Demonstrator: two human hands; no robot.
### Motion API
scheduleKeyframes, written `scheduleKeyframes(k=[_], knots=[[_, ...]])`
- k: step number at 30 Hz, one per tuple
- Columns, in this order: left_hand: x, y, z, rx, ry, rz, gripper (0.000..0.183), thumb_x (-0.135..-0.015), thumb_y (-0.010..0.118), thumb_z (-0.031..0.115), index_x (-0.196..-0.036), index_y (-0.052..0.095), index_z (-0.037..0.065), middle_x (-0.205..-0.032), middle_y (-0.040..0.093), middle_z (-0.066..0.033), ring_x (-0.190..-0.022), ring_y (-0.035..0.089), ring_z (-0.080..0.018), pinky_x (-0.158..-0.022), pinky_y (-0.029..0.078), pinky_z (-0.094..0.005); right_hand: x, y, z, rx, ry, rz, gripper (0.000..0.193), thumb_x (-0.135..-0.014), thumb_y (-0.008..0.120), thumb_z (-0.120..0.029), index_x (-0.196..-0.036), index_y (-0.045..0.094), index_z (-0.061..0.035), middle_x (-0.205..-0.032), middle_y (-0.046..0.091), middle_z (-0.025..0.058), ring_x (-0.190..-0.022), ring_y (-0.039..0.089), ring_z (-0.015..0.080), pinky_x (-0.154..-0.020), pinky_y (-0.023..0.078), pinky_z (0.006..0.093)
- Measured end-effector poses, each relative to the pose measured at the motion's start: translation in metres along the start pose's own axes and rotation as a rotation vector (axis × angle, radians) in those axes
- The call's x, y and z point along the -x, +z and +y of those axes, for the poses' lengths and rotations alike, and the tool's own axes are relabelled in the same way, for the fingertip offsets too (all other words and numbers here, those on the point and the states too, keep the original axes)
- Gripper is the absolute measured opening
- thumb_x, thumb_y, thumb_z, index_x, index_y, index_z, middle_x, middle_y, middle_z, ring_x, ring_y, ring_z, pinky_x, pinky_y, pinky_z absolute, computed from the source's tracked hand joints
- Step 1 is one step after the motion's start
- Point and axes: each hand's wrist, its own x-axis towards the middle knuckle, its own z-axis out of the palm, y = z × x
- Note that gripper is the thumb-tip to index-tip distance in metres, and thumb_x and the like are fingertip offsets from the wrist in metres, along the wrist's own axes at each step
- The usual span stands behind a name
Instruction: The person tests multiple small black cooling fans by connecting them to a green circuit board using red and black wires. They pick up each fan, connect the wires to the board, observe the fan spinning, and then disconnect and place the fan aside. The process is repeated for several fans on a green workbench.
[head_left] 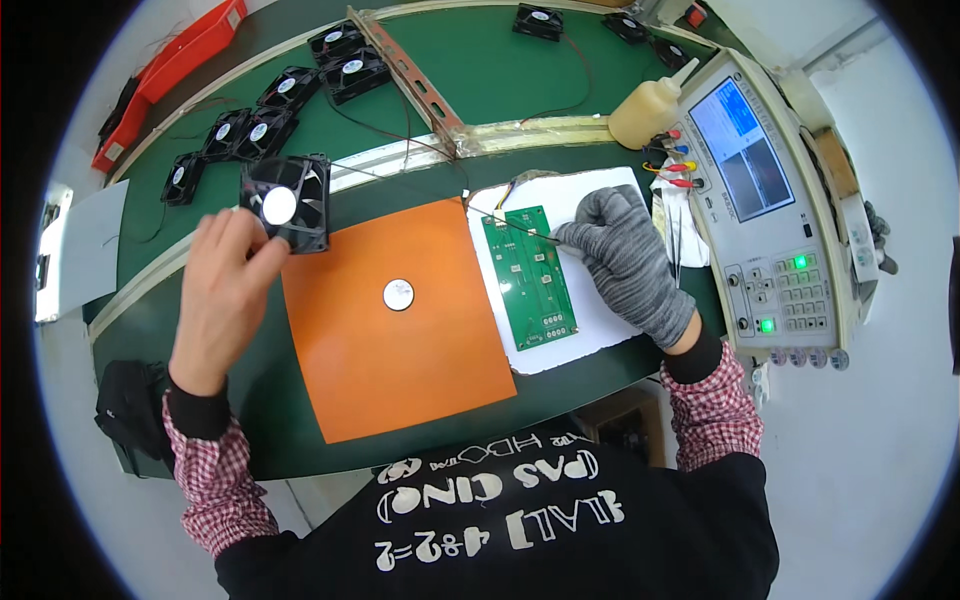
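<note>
My left hand [222,285], bare, grips a black cooling fan [280,206] by its lower left edge. The fan is held up beyond the far left corner of an orange mat [400,370], its round white label facing up. My right hand [620,255], in a grey knit glove, is closed in a pinch on a thin dark strand [510,225], apparently a wire, that crosses the top of a green circuit board [533,290]. The board lies on a white pad [610,345], left of the glove. On the orange mat rests a white disc [398,294].
Several more black fans [265,132] lie at the far left, trailing wires. A slotted metal bar [410,75] divides the back. At right stand a yellowish squeeze bottle [645,112] and a test instrument [760,190] with lit screen and plugged leads. Red bins [190,50] sit far left.
</note>
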Motion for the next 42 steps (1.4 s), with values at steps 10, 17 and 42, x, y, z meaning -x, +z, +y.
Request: scheduleKeyframes(k=[10, 17, 42], knots=[[0.005, 0.029, 0.053, 0.62, -0.198, 0.032, 0.036, -0.067, 0.075, 0.006, -0.1, 0.061, 0.001, -0.113, 0.059, -0.0139, -0.105, 0.058, -0.0318, -0.09, 0.046, -0.0414, 0.006, 0.038, -0.002, -0.642, 0.218, 0.01, 0.015, -0.076, 0.076, -0.004, -0.089, 0.069, -0.0007, -0.088, 0.064, 0.0082, -0.082, 0.064, 0.0203, -0.076, 0.052, 0.0311], [-0.014, 0.04, 0.093, 0.542, -0.221, -0.201, 0.099, -0.061, 0.087, 0.031, -0.141, 0.038, -0.002, -0.132, 0.046, -0.0204, -0.119, 0.044, -0.0382, -0.102, 0.035, -0.048, 0.003, 0.039, 0.003, -0.784, 0.271, -0.066, 0.016, -0.074, 0.077, -0.005, -0.087, 0.068, 0.0004, -0.09, 0.062, 0.0083, -0.086, 0.064, 0.022, -0.079, 0.052, 0.0323], [-0.021, -0.044, 0.099, 0.084, 0.033, 0.657, 0.048, -0.087, 0.064, 0.036, -0.121, 0.058, 0.003, -0.101, 0.066, -0.0158, -0.083, 0.062, -0.027, -0.072, 0.052, -0.0345, 0.007, 0.045, 0.007, -0.585, 0.116, -0.015, 0.02, -0.072, 0.079, -0.002, -0.087, 0.067, -0.0003, -0.091, 0.062, 0.0081, -0.085, 0.063, 0.0219, -0.079, 0.052, 0.0315]])
